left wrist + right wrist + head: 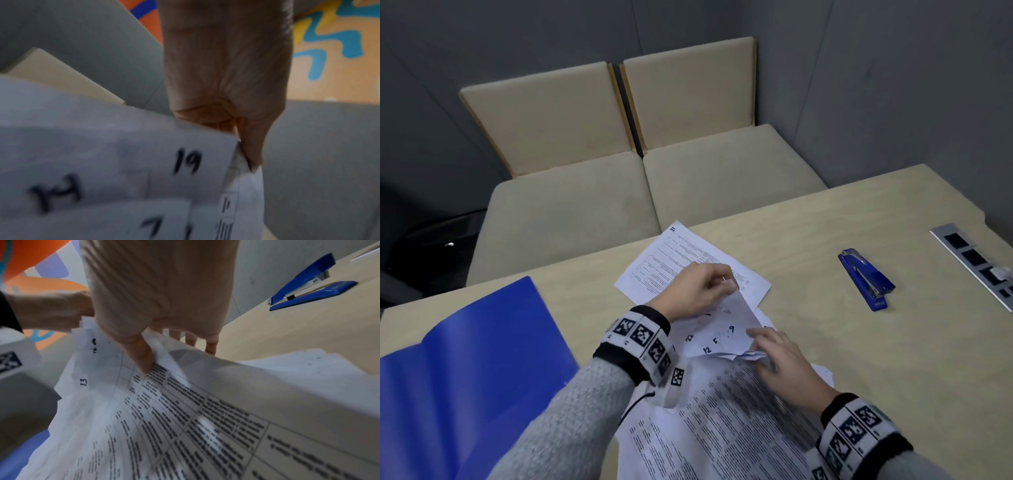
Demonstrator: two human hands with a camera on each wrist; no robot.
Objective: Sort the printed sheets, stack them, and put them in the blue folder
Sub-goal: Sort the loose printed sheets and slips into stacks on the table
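Note:
A fanned pile of printed sheets [722,421] with handwritten numbers on their corners lies on the table in front of me. My left hand [727,287] pinches the lifted corners of several sheets [144,162], marked 19, 14 and 7. My right hand [760,346] grips the pile's far edge: the thumb [144,360] lies on the top sheet [205,418] and the fingers [191,340] curl underneath. A single sheet [681,257] marked 21 lies flat just beyond the hands. The blue folder [465,359] lies open at the left.
A blue stapler [866,279] lies on the table to the right, also showing in the right wrist view as the stapler [308,287]. A metal socket panel [976,260] sits at the far right edge. Beige bench seats [619,192] stand beyond the table's far edge.

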